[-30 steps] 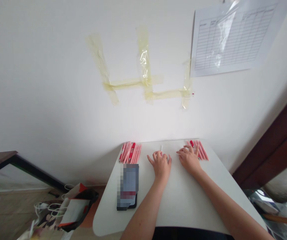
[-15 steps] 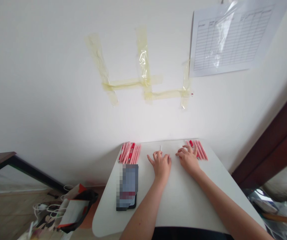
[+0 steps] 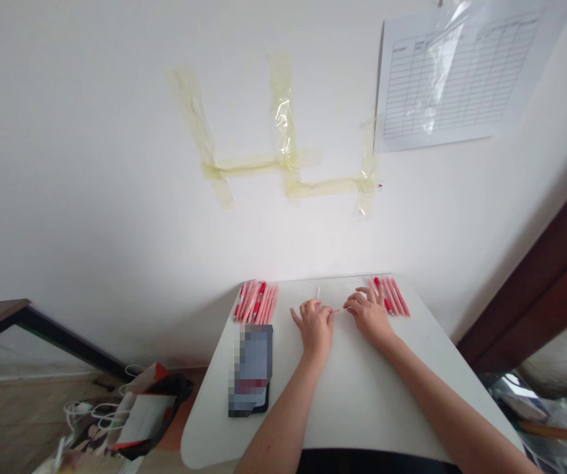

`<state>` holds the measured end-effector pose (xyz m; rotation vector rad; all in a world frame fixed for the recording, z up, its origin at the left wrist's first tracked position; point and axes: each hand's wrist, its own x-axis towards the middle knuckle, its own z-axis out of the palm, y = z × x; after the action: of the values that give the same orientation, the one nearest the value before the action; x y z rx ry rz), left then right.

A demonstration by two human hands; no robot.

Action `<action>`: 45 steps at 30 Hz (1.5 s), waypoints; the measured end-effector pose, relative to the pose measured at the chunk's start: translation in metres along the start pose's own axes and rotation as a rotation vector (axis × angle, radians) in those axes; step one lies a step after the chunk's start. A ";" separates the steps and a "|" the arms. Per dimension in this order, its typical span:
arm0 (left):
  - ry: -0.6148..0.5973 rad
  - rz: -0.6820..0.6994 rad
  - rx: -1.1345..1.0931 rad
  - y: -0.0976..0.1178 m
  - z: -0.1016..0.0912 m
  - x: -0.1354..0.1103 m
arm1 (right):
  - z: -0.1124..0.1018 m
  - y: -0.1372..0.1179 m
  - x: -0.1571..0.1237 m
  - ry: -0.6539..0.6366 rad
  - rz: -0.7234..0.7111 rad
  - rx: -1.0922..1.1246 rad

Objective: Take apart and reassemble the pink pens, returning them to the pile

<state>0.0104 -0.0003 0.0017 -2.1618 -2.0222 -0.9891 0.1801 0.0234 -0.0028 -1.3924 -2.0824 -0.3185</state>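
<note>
On the white table (image 3: 357, 401), a blurred phone (image 3: 254, 362) lies beside pink pens (image 3: 249, 303).

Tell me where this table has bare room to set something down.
Bare table lies between the left forearm and right forearm; another patch lies between the right forearm and table's right edge. Crowded: the left side, with far-left pens and blurred device, the far-right pens, and around the left hand and right hand.
</note>
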 end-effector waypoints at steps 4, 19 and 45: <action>0.039 0.012 -0.098 -0.003 -0.006 -0.002 | -0.001 0.000 0.001 0.057 -0.046 0.072; 0.035 0.049 -0.167 -0.005 -0.007 -0.002 | -0.002 -0.001 0.000 0.094 -0.095 0.088; 0.003 0.025 -0.177 -0.004 -0.007 -0.001 | 0.003 0.003 -0.002 0.014 0.014 0.198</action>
<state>0.0036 -0.0034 0.0047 -2.2608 -1.9703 -1.2107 0.1821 0.0248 -0.0070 -1.2824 -2.0311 -0.1128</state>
